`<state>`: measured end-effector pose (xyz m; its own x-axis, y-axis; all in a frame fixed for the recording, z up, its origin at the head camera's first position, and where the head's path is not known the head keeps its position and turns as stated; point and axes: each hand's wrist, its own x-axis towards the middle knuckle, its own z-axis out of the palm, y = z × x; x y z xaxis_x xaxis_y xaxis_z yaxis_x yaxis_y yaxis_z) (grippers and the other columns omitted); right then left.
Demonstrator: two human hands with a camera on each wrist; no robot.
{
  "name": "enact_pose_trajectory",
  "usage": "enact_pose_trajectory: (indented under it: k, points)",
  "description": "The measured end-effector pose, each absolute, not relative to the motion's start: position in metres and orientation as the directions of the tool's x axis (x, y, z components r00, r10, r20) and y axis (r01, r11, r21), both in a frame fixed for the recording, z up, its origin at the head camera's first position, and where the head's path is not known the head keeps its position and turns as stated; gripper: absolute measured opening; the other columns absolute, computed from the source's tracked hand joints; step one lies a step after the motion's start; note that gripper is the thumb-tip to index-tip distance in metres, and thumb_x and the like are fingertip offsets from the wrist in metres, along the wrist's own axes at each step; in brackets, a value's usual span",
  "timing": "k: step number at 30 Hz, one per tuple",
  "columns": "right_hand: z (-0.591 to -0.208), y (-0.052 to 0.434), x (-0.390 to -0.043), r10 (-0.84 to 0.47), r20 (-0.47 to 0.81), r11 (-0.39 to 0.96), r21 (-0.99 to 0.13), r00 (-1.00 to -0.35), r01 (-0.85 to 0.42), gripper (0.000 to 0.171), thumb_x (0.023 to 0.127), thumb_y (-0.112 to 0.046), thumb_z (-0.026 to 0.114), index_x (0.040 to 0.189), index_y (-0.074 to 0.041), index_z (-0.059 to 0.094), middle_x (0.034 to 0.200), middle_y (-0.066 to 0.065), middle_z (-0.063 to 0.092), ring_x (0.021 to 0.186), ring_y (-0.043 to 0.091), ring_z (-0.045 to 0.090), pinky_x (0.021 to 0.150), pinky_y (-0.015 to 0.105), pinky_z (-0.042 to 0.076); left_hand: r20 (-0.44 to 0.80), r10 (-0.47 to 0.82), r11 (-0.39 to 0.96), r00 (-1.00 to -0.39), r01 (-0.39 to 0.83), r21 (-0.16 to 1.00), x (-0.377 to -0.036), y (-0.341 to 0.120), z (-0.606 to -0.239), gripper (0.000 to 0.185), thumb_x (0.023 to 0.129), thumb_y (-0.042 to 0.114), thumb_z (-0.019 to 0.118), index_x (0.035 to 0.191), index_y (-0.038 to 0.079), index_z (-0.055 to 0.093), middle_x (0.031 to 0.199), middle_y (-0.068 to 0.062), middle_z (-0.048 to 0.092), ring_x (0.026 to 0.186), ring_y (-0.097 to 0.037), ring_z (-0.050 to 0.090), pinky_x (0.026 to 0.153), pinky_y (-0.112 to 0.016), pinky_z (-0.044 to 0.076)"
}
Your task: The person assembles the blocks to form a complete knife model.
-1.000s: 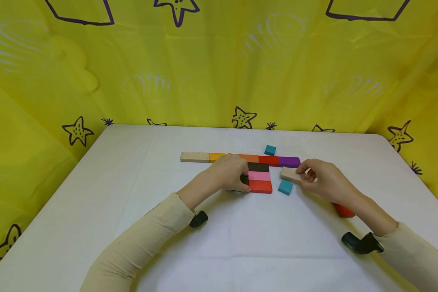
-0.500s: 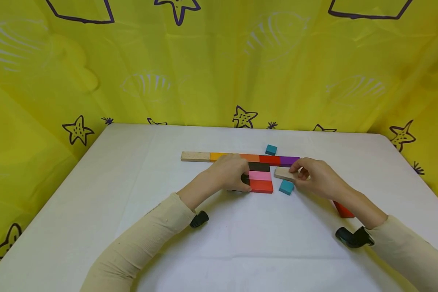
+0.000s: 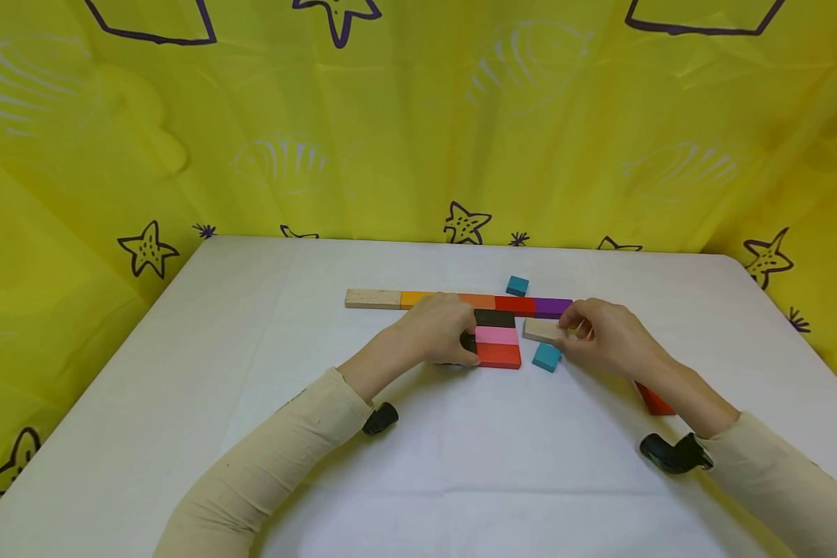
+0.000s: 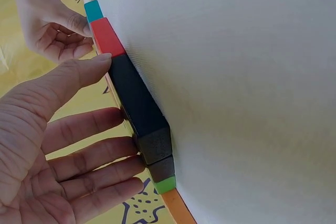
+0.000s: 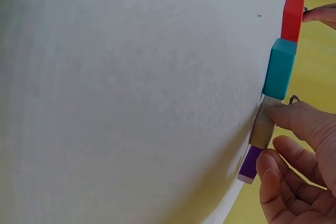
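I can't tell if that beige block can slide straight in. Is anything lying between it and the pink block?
Nothing visible does. The beige block, pinched by the right hand, lies just right of the pink block with bare table between; the teal cube sits nearer the camera.

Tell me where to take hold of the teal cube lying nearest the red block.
Pinch the teal cube from above across its left and right faces. It lies apart on the table, with a gap to the red block; the right hand crowds its far-right corner.
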<state>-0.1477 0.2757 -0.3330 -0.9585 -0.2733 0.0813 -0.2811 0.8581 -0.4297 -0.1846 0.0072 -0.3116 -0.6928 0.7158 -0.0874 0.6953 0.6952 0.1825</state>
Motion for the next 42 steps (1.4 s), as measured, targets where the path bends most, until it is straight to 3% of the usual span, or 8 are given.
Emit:
enact_pose_trajectory:
  k: [12, 42]
  points:
    - [-0.335, 0.272, -0.154, -0.271, 0.073, 0.859, -0.431, -0.960, -0.275, 0.020, 0.083, -0.021, 0.075, 0.092, -0.005, 0.065, 0.078, 0.001, 0.061, 0.073, 0.018, 0.052, 0.064, 0.029, 0.045, -0.091, 0.715, 0.696, -0.693, 0.694, 0.186, -0.184, 0.008, -0.312, 0.029, 0.079, 0.041, 0.076, 0.087, 0.013, 0.075, 0.073, 0.004, 0.058, 0.072, -0.012, 0.049, 0.061, -0.024, 0.036]
    - [-0.334, 0.264, -0.161, -0.265, 0.057, 0.852, -0.453, -0.963, -0.261, 0.022, 0.083, -0.023, 0.075, 0.092, -0.006, 0.063, 0.080, 0.002, 0.060, 0.074, 0.018, 0.052, 0.066, 0.031, 0.045, -0.080, 0.721, 0.690, -0.688, 0.701, 0.183, -0.184, 0.008, -0.312, 0.029, 0.078, 0.041, 0.077, 0.086, 0.014, 0.075, 0.072, 0.004, 0.058, 0.071, -0.012, 0.049, 0.059, -0.023, 0.035]
